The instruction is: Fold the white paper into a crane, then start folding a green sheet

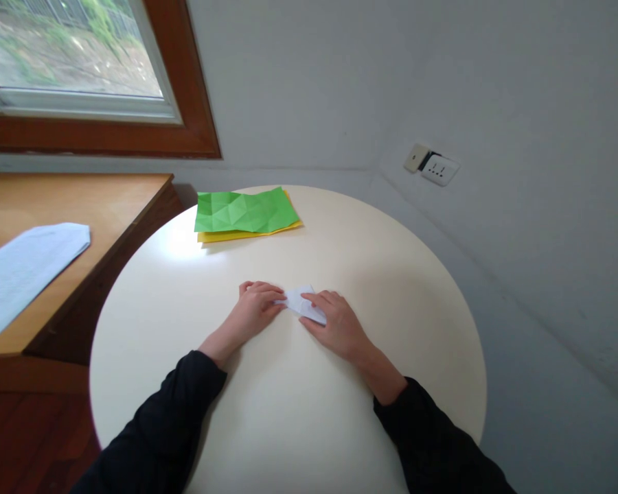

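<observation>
Wears long black cloth sleeves (154, 418), nearest the camera, down to the bottom edge. Holds a small, folded piece of white paper (294, 299) between both hands, near the middle of a round, cream-white table (299, 425) with a smooth top. Pinches the paper's left end in the left hand (257, 305), fingers narrow and close together, thumb partly hidden. Grips the right part in the right hand (334, 322), with a finger on top and the thumb at the near edge. Cannot tell the number of folds. Has, near the table's far edge, a creased green paper sheet (239, 211) lying over a yellow paper sheet (252, 234). Has, to the left, a brown wooden desk (113, 195) bearing white paper sheets (31, 271). Faces a pale wall (309, 82) with a white plastic power socket (440, 169).
</observation>
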Demonstrator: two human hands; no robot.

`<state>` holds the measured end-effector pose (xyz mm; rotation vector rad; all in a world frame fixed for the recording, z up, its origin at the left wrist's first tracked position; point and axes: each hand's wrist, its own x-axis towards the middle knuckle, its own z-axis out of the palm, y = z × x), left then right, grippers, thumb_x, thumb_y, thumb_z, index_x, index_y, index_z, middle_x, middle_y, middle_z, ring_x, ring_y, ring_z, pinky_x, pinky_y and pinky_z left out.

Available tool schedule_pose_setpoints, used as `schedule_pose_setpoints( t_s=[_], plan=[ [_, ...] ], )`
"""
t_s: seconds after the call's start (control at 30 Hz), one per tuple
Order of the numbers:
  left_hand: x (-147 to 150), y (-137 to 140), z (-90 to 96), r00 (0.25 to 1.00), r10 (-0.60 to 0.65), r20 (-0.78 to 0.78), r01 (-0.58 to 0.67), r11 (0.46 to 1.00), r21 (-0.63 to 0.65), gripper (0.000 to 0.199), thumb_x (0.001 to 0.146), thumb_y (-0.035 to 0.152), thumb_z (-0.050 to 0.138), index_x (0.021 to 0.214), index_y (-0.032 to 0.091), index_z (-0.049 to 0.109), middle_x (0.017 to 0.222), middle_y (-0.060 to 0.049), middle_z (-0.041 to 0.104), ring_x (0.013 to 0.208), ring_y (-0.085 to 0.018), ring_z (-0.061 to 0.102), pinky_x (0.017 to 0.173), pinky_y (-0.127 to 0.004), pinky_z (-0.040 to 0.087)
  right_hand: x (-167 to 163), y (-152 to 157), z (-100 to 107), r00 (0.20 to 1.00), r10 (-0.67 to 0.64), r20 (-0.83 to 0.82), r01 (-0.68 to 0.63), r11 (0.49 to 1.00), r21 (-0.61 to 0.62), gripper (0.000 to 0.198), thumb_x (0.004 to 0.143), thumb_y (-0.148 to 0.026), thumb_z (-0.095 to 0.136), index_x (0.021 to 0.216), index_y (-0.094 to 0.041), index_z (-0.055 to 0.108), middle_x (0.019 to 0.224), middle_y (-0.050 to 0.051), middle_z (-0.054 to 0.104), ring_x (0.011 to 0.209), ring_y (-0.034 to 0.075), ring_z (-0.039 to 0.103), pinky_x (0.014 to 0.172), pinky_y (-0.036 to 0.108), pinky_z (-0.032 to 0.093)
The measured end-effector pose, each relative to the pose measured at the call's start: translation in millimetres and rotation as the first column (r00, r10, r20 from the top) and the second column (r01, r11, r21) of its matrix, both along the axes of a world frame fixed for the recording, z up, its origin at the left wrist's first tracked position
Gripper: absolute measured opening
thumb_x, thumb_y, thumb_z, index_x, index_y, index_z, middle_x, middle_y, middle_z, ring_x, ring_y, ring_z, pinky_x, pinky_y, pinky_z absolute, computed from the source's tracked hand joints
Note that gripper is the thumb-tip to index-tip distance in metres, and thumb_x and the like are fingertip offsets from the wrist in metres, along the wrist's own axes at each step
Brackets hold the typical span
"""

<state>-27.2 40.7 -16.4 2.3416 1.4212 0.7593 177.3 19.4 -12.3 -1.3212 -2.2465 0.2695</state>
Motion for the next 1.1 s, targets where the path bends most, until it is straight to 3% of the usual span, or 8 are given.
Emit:
schedule_pose_setpoints(
  t_s=[0.27, 0.47, 0.7, 0.9, 1.1],
  plan=[
    [4.0, 0.5, 1.3, 1.0, 0.002, 0.008, -0.002, 1.0, 0.016, 0.017, 0.085, 0.024, 0.053, 0.08, 0.022, 0.069, 0.096, -0.003, 0.072, 0.091, -0.019, 0.062, 0.087, -0.039, 0.031, -4.6, -1.8, 7.2, 0.993, -0.008, 0.119, 0.008, 1.0, 0.004, 0.027, 0.082, -0.019, 0.057, 0.108, -0.017, 0.062, 0.094, 0.009, 0.063, 0.086, 0.022, 0.054, 0.08, 0.034, 0.043],
    [3.7, 3.4, -6.0, 0.999, -0.042, 0.018, 0.041, 0.998, 0.042, 0.019, 0.086, 0.02, 0.051, 0.08, 0.022, 0.069, 0.096, -0.002, 0.072, 0.09, -0.018, 0.062, 0.086, -0.038, 0.031, -10.0, -1.8, 11.8, 0.972, -0.018, 0.236, 0.018, 1.0, 0.003, 0.016, 0.085, -0.021, 0.055, 0.095, -0.021, 0.067, 0.094, 0.007, 0.062, 0.087, 0.02, 0.053, 0.079, 0.031, 0.039],
    [6.5, 2.4, -3.7, 0.998, -0.037, 0.051, 0.038, 0.999, -0.015, 0.018, 0.083, 0.018, 0.052, 0.078, 0.021, 0.068, 0.096, -0.002, 0.072, 0.092, -0.018, 0.063, 0.087, -0.038, 0.031, -13.7, 4.2, 27.4, 0.904, -0.007, 0.427, 0.04, 0.997, -0.069, 0.02, 0.09, -0.022, 0.047, 0.09, -0.02, 0.068, 0.093, 0.007, 0.065, 0.086, 0.017, 0.056, 0.074, 0.028, 0.036],
    [10.4, 1.2, 1.3, 0.997, 0.04, 0.067, -0.033, 0.994, -0.1, 0.017, 0.08, 0.018, 0.052, 0.072, 0.02, 0.066, 0.093, -0.003, 0.072, 0.092, -0.02, 0.061, 0.089, -0.041, 0.029, -19.6, 17.2, 51.3, 0.856, 0.06, 0.513, 0.066, 0.972, -0.224, 0.022, 0.09, -0.026, 0.046, 0.094, -0.021, 0.067, 0.091, 0.005, 0.067, 0.079, 0.015, 0.059, 0.064, 0.025, 0.033],
    [10.5, 1.9, 5.5, 0.986, 0.144, 0.084, -0.129, 0.978, -0.166, 0.013, 0.076, 0.019, 0.055, 0.067, 0.019, 0.065, 0.092, -0.005, 0.069, 0.094, -0.023, 0.057, 0.087, -0.044, 0.031, -22.2, 42.7, 63.3, 0.873, 0.168, 0.457, 0.07, 0.886, -0.458, 0.019, 0.082, -0.025, 0.049, 0.086, -0.022, 0.068, 0.087, 0.002, 0.069, 0.074, 0.014, 0.058, 0.057, 0.023, 0.032]
  ],
)
